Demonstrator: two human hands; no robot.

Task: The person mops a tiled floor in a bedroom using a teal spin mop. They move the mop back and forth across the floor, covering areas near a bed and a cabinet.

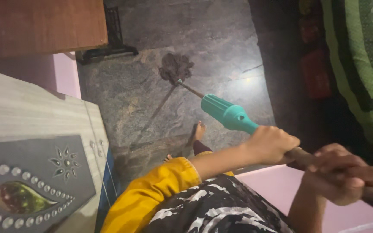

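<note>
I hold the mop [234, 118] stick tight in my left hand [272, 144] and right hand [344, 174], its head on the floor [152, 99], which looks mostly unwiped so far.

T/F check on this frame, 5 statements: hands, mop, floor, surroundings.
1. Both hands grip the mop's handle. True: the left hand holds it just behind the teal collar, the right hand further back on the brown wooden handle.
2. The mop head is lifted off the floor. False: the dark mop head rests on the grey stone floor.
3. The collar on the mop is red. False: it is teal.
4. A bare foot shows on the floor below the mop. True.
5. The left arm wears a blue sleeve. False: the sleeve is yellow.
</note>
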